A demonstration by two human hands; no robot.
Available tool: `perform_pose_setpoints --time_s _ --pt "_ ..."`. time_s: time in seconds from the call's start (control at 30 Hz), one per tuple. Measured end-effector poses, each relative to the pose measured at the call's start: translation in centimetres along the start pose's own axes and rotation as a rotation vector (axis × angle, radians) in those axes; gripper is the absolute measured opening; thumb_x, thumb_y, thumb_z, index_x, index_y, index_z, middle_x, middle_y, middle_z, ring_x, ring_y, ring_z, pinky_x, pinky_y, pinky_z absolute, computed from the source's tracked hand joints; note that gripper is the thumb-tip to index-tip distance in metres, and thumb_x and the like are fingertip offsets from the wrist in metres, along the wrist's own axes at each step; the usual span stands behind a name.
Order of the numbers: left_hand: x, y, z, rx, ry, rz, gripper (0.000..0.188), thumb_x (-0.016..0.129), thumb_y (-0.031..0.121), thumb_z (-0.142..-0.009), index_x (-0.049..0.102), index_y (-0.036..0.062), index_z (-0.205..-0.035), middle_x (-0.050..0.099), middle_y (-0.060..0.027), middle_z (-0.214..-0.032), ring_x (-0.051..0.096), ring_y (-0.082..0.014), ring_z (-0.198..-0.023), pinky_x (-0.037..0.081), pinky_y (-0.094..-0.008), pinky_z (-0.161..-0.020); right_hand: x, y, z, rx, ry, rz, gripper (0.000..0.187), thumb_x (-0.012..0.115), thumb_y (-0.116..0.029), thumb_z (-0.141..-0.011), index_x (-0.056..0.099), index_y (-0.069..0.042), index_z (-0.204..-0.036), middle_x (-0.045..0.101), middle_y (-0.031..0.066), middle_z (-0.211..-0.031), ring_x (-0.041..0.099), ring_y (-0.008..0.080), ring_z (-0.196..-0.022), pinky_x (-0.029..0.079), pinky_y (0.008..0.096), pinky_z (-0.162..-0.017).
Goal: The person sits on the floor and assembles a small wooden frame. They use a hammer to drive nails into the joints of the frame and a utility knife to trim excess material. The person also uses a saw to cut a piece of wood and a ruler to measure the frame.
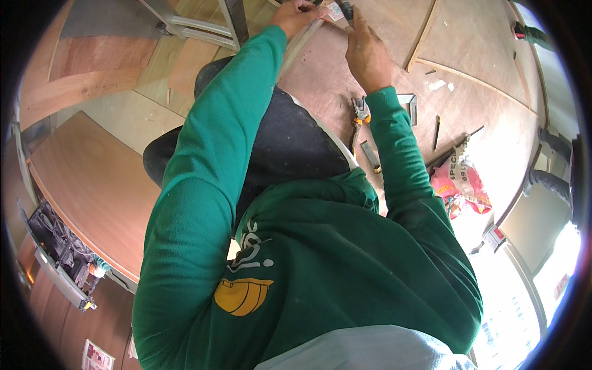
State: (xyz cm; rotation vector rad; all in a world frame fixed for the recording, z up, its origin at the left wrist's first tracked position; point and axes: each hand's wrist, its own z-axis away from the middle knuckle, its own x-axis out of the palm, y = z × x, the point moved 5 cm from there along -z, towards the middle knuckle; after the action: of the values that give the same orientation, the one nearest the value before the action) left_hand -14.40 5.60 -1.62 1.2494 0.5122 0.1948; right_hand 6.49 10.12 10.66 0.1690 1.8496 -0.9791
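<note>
At the top of the view, my right hand (368, 57) is closed around a tool with a dark grip (347, 10); its working end is cut off by the frame edge. Just left of it, my left hand (295, 18) has its fingers pinched together beside a long wooden strip (300, 49). What lies between those fingertips is too small to make out. A small printed paper (335, 11) shows between the two hands. Close to my right forearm lie pliers with orange-and-black handles (357, 120) and a metal try square (411, 109), both on the plywood surface (327, 77).
A dark pencil-like stick (437, 132), a short metal-and-wood piece (370, 156) and a red-and-white bag (464, 184) lie to the right. Thin wooden battens (424, 36) cross the plywood. Metal legs (233, 21) stand at upper left; a curved wooden panel (92, 185) is farther left.
</note>
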Motion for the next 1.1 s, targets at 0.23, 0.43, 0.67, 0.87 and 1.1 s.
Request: perform_pose_setpoints --time_s 0.23,0.43,0.67,0.87,1.1 --pt "0.0 -0.7 -1.2 0.045 0.036 -0.064 0.066 0.082 0.057 -0.086 0.076 -0.0016 -0.115 0.078 -0.0144 -0.105 0.071 -0.0223 -0.096 0.056 -0.0401 -0.086 -0.1 -0.9 0.0 -0.063 0.108 -0.126 0.05 0.056 -0.018 -0.107 0.049 -0.01 -0.156 0.071 0.0307 -0.119 0.07 0.0531 -0.101 0.057 0.0587 -0.087" --pt "0.0 0.2 0.0 -0.054 0.025 -0.012 0.063 0.084 0.054 -0.087 0.076 -0.0011 -0.117 0.078 -0.0143 -0.101 0.072 -0.0233 -0.096 0.056 -0.04 -0.085 1.8 0.7 0.3 0.045 0.034 -0.03 0.049 0.056 -0.014 -0.107 0.05 -0.007 -0.155 0.071 0.0329 -0.117 0.07 0.0531 -0.102 0.057 0.0572 -0.085" --pt "-0.1 -1.9 -0.2 0.01 0.066 -0.012 0.067 0.087 0.061 -0.083 0.077 0.0082 -0.122 0.078 -0.009 -0.108 0.072 -0.0214 -0.101 0.056 -0.036 -0.092 0.6 -0.3 -0.1 0.033 0.195 -0.169 0.044 0.059 -0.017 -0.105 0.055 -0.002 -0.146 0.072 0.0338 -0.108 0.07 0.0536 -0.099 0.057 0.0571 -0.082" --pt "0.9 1.6 2.3 0.132 0.253 -0.157 0.055 0.086 0.057 -0.085 0.078 0.0146 -0.12 0.079 -0.0062 -0.105 0.074 -0.0228 -0.096 0.058 -0.037 -0.087 1.1 4.6 -4.6 0.041 0.108 0.0 0.05 0.063 -0.023 -0.103 0.056 -0.006 -0.148 0.074 0.0318 -0.11 0.071 0.0521 -0.102 0.058 0.0577 -0.086" --pt "0.7 1.8 3.5 0.073 0.391 -0.116 0.042 0.088 0.048 -0.082 0.083 0.0144 -0.106 0.081 -0.0069 -0.102 0.076 -0.0263 -0.095 0.059 -0.0407 -0.087 1.3 2.5 -6.6 0.109 -0.093 0.241 0.053 0.061 -0.024 -0.103 0.052 -0.012 -0.154 0.074 0.0311 -0.112 0.072 0.0509 -0.105 0.057 0.0582 -0.091"
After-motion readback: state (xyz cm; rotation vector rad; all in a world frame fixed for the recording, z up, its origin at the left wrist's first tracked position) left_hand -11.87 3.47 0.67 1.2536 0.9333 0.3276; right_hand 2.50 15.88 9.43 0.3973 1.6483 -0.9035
